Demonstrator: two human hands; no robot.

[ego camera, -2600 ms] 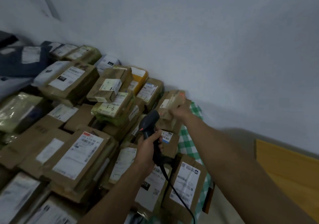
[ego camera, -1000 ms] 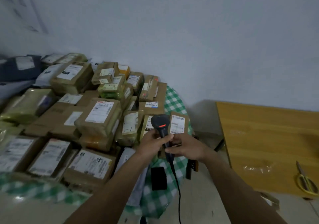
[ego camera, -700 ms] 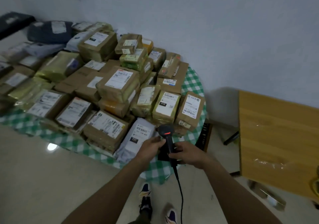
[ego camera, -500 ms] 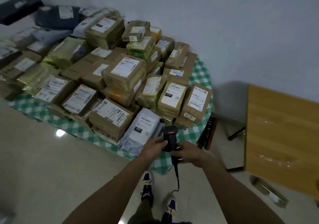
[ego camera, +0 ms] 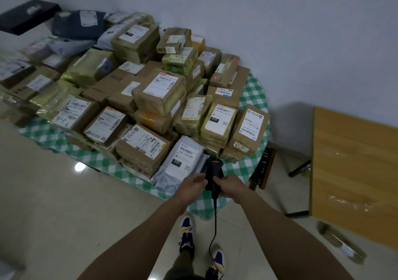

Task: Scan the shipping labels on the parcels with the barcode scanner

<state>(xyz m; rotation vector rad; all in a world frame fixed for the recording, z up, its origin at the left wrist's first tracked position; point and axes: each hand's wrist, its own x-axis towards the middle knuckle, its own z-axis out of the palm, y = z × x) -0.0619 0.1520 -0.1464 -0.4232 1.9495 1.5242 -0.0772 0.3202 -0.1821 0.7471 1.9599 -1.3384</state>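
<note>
A black barcode scanner [ego camera: 212, 172] with a red spot on its head stands upright between my hands at the near edge of the parcel pile, its cable hanging down to the floor. My left hand [ego camera: 191, 185] grips it from the left and my right hand [ego camera: 231, 187] grips it from the right. Just beyond the scanner lies a grey mailer bag [ego camera: 183, 161] with a white label reading 231. Behind it, several brown cardboard parcels with white shipping labels are stacked, among them one marked 010 [ego camera: 219, 120] and one at the right end [ego camera: 249, 129].
The parcels sit on a round table with a green checked cloth [ego camera: 254, 94] against a white wall. A wooden table [ego camera: 353, 167] stands to the right. A dark slatted object [ego camera: 262, 167] leans under the cloth's edge. My shoes [ego camera: 187, 234] are on the tiled floor.
I have stepped back from the pile, so the whole table now shows. My right hand left the parcel at the back and joined my left hand on the scanner.
</note>
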